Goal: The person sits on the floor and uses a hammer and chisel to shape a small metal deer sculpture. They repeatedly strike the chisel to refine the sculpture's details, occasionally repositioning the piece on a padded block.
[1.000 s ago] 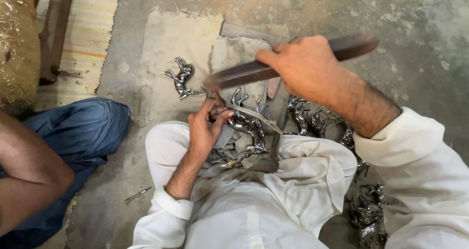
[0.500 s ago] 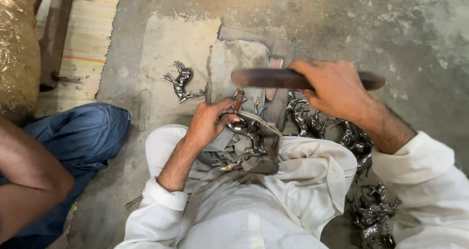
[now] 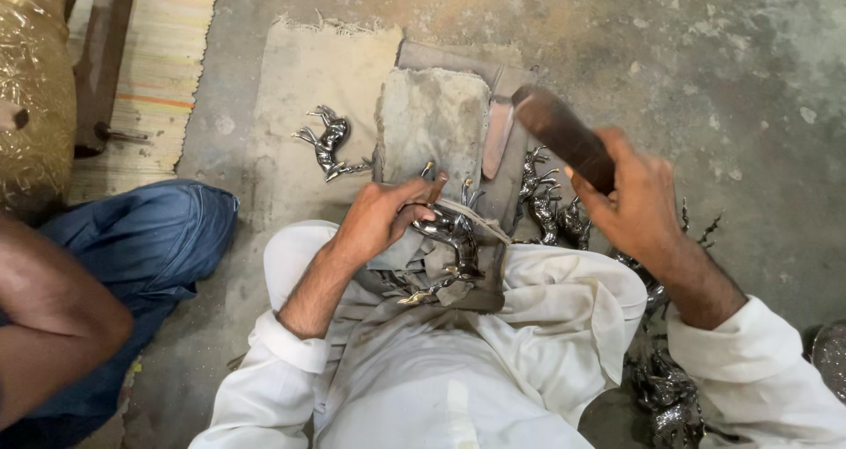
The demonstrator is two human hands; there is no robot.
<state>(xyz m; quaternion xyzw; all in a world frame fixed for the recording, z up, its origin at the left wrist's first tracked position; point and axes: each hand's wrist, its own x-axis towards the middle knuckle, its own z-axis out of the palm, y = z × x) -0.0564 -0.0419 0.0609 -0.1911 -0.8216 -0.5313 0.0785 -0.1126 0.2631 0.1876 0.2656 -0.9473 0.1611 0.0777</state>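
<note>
Figurine (image 3: 445, 233), a shiny metal casting with thin legs, lay on the lap, pinned by the left hand (image 3: 381, 215); likely heavy, rigid, slick, best held by the body. Right hand (image 3: 636, 204) gripped a file (image 3: 561, 133).

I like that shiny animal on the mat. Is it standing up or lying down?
Lying down: the metal animal figure lies on its side on the mat, legs sideways.

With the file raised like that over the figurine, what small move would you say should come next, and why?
Probably bring the file down onto the figurine for a stroke. The right hand holds the file lifted, clear of the piece, while the left hand pins the shiny figurine against the pad in the lap, so it looks steadied and ready.
</note>
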